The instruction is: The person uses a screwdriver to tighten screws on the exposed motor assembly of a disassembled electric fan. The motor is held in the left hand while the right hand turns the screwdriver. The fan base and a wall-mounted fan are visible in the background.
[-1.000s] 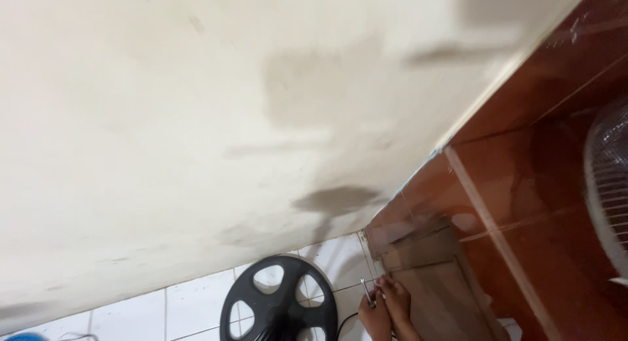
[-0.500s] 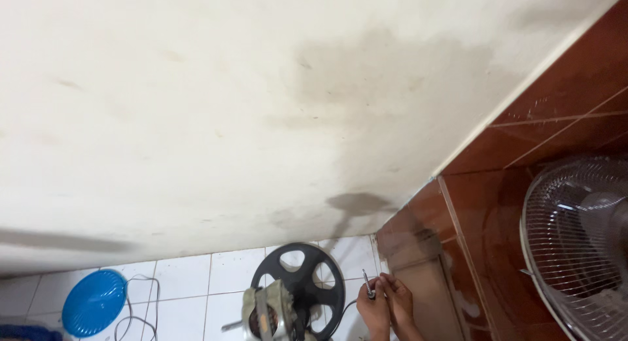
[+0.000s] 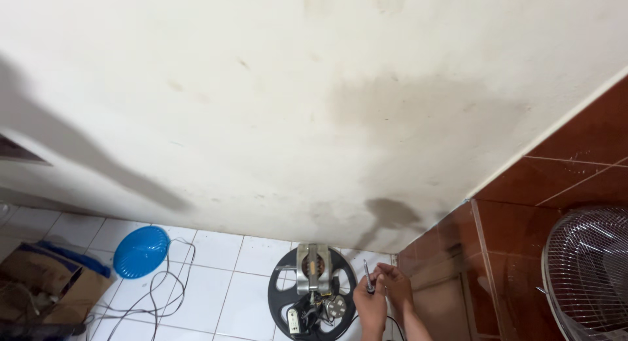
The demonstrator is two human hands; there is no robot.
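Note:
A black round fan rear guard (image 3: 281, 295) lies on the white floor tiles at the bottom centre. A bare fan motor (image 3: 313, 270) with wiring sits on it. Just right of it, my left hand (image 3: 370, 309) grips a thin screwdriver (image 3: 367, 276) that points up. My right hand (image 3: 394, 285) is pressed against the left one, and its fingers touch the tool's lower part. Both forearms run off the bottom edge.
A stained cream wall (image 3: 294, 105) fills most of the view. A blue round lid (image 3: 140, 251) and a looped grey cable (image 3: 163, 295) lie on the floor at left, beside a cardboard box (image 3: 39, 285). Brown tiles (image 3: 510, 249) and a wire fan grille (image 3: 589, 275) are at right.
The view has tilted down and left: more floor, the blue lid, the cable and the box have come in. My hands stay together on the screwdriver beside the motor.

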